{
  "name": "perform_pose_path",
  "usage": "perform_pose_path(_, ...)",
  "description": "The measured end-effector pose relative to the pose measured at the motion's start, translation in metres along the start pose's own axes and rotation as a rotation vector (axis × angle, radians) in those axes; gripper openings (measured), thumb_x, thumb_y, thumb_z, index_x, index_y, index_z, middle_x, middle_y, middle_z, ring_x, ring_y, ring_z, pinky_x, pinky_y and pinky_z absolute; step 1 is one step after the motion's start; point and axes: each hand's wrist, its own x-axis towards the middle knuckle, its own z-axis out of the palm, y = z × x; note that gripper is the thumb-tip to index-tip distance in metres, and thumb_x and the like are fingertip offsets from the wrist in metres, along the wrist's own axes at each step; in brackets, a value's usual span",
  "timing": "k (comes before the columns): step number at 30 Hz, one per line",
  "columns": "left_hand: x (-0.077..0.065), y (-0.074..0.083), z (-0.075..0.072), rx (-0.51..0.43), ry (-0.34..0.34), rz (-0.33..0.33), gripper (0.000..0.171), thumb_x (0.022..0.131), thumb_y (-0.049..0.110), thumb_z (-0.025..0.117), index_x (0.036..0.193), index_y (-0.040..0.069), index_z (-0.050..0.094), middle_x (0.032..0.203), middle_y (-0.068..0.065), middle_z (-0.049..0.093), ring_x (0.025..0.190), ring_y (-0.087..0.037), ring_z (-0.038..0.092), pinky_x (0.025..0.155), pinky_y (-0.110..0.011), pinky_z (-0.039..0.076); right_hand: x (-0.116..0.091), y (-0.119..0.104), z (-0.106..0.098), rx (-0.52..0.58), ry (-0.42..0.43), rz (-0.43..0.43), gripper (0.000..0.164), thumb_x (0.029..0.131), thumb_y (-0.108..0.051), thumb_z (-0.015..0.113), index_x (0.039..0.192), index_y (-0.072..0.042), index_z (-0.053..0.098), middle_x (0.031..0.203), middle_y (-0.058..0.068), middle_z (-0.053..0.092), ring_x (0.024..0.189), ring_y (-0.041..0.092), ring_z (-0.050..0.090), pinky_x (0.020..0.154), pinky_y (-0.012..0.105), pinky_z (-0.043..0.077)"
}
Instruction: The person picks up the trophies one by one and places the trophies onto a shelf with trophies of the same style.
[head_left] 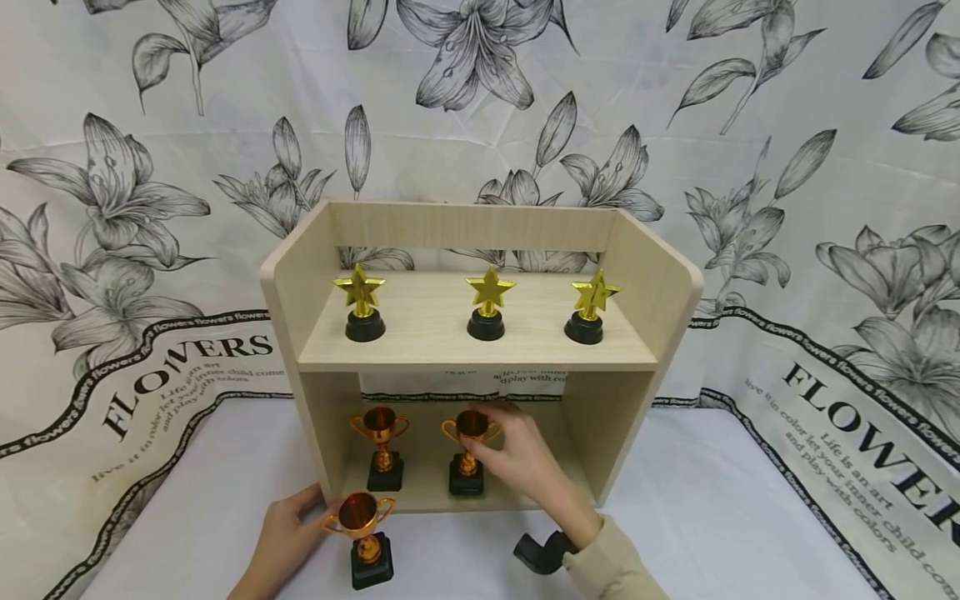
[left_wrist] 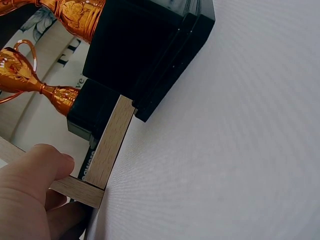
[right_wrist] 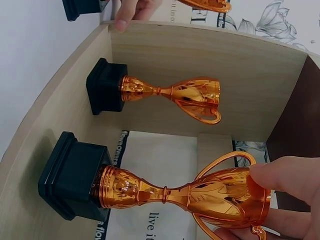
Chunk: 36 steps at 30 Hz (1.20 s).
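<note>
Fingers of the right hand (head_left: 525, 458) pinch a copper cup (head_left: 469, 450) inside the shelf (head_left: 480, 354).

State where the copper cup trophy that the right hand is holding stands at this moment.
In the head view, the copper cup trophy stands in the middle of the wooden shelf's lower compartment, right of a matching cup, with the right hand gripping its bowl.

Your surface and shelf unit, as found.

Your surface (head_left: 712, 517) is covered in white cloth and carries a pale wooden shelf unit (head_left: 660, 275) and one copper cup trophy (head_left: 363, 537), which stands just in front of the unit's left wall. On the upper shelf (head_left: 427, 333) you have three gold star trophies (head_left: 489, 304) in a row, well apart. On the bottom board (head_left: 427, 497) stand two copper cup trophies (head_left: 382, 446), upright, side by side.
</note>
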Motion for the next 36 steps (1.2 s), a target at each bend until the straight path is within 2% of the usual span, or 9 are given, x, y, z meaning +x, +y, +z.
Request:
perform_pose_path(9, 0.001, 0.003, -0.001, -0.010, -0.026, -0.022, 0.043, 0.078, 0.028, 0.076, 0.109, -0.001, 0.068, 0.105, -0.015, 0.069, 0.100, -0.033, 0.065, 0.084, -0.049, 0.051, 0.005, 0.008, 0.003, -0.016, -0.016, 0.028, 0.040, 0.080, -0.021, 0.073, 0.117, -0.009, 0.064, 0.105, 0.003, 0.066, 0.099, 0.022, 0.061, 0.085, 0.041, 0.050)
perform_pose_path(22, 0.000, 0.003, 0.001, -0.005, -0.004, -0.002, 0.041, 0.077, 0.026, 0.077, 0.107, 0.000, 0.069, 0.103, -0.013, 0.070, 0.098, -0.032, 0.065, 0.083, -0.049, 0.052, 0.006, 0.017, 0.005, 0.017, -0.030, 0.065, 0.040, 0.080, -0.019, 0.074, 0.118, -0.010, 0.064, 0.109, 0.005, 0.065, 0.107, 0.026, 0.058, 0.091, 0.045, 0.047)
perform_pose_path(30, 0.001, 0.002, 0.001, -0.011, -0.016, -0.026, 0.042, 0.077, 0.028, 0.077, 0.108, 0.000, 0.069, 0.104, -0.013, 0.069, 0.099, -0.032, 0.065, 0.084, -0.049, 0.052, 0.007, 0.020, 0.009, 0.043, -0.024, 0.086, 0.039, 0.081, -0.020, 0.073, 0.118, -0.011, 0.064, 0.114, 0.006, 0.064, 0.114, 0.030, 0.055, 0.096, 0.048, 0.044)
perform_pose_path(36, 0.002, 0.004, -0.002, -0.021, -0.036, -0.048, 0.044, 0.078, 0.029, 0.077, 0.109, -0.001, 0.068, 0.106, -0.014, 0.069, 0.101, -0.033, 0.064, 0.085, -0.049, 0.051, 0.007, 0.020, 0.010, 0.038, -0.026, 0.077, 0.040, 0.081, -0.020, 0.073, 0.119, -0.011, 0.064, 0.115, 0.006, 0.064, 0.111, 0.028, 0.056, 0.093, 0.047, 0.046)
